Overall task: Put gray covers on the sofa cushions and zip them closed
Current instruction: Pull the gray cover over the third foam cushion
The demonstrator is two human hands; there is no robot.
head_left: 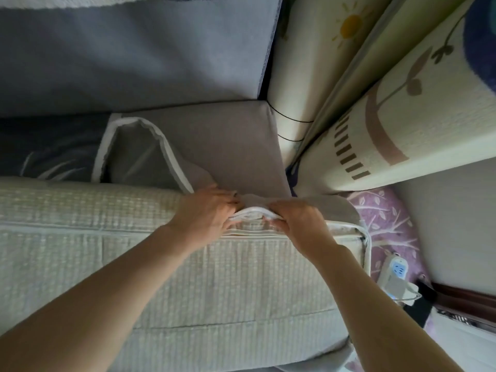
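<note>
Here the left hand [208,210] and the right hand [298,224] both pinch the white-lined edge of the gray cover [228,146] at the far side of the cream quilted sofa cushion [188,277], which the cover sheathes only at its right end. A white power strip [397,275] (no readable lettering) lies on purple fabric beside it. Folded play mats [402,103] with a sun print stand behind.

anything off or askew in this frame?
Yes. The gray cover sits only over the cushion's right end; its white-lined open edge gapes upward and most of the cushion stays bare. Both hands, left and right, grip bunched white hem. A power strip lies beside the cushion's corner.
</note>
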